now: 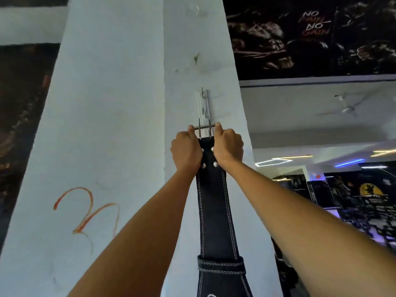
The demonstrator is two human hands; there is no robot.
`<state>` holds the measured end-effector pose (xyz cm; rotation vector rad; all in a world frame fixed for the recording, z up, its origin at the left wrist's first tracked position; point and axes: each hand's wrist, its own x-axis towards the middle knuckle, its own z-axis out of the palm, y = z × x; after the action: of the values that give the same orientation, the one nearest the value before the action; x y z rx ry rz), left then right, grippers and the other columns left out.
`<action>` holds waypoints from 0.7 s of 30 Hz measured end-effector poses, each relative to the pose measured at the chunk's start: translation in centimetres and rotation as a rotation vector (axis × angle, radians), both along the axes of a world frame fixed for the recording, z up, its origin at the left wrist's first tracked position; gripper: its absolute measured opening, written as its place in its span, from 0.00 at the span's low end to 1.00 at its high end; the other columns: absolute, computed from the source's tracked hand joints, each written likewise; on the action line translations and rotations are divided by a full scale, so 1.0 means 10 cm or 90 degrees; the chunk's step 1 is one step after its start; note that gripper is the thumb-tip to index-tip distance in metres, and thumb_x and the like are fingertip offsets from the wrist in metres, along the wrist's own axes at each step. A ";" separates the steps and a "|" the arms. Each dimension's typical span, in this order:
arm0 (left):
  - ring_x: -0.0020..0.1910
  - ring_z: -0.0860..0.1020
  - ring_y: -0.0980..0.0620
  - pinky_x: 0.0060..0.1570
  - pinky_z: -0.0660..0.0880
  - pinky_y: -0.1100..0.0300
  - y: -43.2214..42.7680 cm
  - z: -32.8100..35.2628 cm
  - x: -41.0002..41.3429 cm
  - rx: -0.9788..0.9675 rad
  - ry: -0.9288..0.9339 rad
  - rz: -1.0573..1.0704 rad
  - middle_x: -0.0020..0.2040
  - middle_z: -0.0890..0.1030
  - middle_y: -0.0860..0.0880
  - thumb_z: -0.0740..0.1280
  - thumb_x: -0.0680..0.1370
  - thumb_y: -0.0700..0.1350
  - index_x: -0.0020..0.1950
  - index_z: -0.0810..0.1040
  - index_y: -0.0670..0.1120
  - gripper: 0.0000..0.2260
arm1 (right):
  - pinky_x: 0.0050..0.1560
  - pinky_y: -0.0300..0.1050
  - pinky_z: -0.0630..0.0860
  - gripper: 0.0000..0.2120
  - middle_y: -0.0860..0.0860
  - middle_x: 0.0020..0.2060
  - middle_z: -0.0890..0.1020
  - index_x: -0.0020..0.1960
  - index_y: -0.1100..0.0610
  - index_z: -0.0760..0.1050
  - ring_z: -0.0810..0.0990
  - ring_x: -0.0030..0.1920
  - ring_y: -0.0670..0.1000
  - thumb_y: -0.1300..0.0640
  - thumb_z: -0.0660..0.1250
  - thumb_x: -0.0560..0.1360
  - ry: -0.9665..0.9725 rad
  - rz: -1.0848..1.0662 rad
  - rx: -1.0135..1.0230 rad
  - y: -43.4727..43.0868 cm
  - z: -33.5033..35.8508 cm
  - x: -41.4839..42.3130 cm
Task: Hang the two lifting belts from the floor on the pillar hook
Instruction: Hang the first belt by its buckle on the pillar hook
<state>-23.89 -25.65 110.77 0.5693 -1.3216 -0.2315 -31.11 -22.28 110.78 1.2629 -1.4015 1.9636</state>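
Black leather lifting belt (216,206) is raised against the pale pillar (111,125), left hand (186,151) and right hand (228,147) each clenched on its metal buckle (205,129) just below the hook (204,102); lifting it level should let the frame catch cleanly

belt (216,211) against pillar (111,125), below hook (204,103)

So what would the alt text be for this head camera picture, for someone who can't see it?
Seen from below, a left hand and right hand raise a black lifting belt by its metal buckle towards a hook on a pale blue pillar. The buckle sits just below the hook.
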 end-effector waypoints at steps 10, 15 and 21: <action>0.57 0.75 0.40 0.47 0.65 0.55 -0.58 0.37 -0.36 0.072 -0.057 0.010 0.59 0.77 0.38 0.53 0.82 0.48 0.59 0.72 0.37 0.17 | 0.54 0.50 0.70 0.24 0.63 0.60 0.77 0.61 0.66 0.72 0.74 0.59 0.63 0.49 0.49 0.80 -0.019 0.049 0.094 -0.66 0.36 -0.47; 0.52 0.77 0.39 0.46 0.68 0.53 -0.61 0.02 -0.31 -0.030 -0.108 0.006 0.48 0.78 0.40 0.51 0.82 0.50 0.52 0.74 0.39 0.18 | 0.51 0.48 0.71 0.22 0.58 0.54 0.79 0.60 0.55 0.71 0.77 0.55 0.60 0.42 0.48 0.78 0.068 0.092 0.015 -0.69 -0.01 -0.54; 0.51 0.78 0.45 0.47 0.69 0.54 -0.68 -0.07 -0.26 -0.050 -0.091 0.044 0.53 0.80 0.47 0.59 0.76 0.61 0.53 0.77 0.45 0.21 | 0.53 0.50 0.75 0.20 0.51 0.48 0.80 0.50 0.58 0.77 0.79 0.50 0.52 0.42 0.65 0.71 0.057 0.246 -0.032 -0.62 0.03 -0.60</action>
<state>-26.52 -32.49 110.03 0.5727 -1.4394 -0.0834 -37.12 -28.44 111.06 1.6752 -1.1218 2.1361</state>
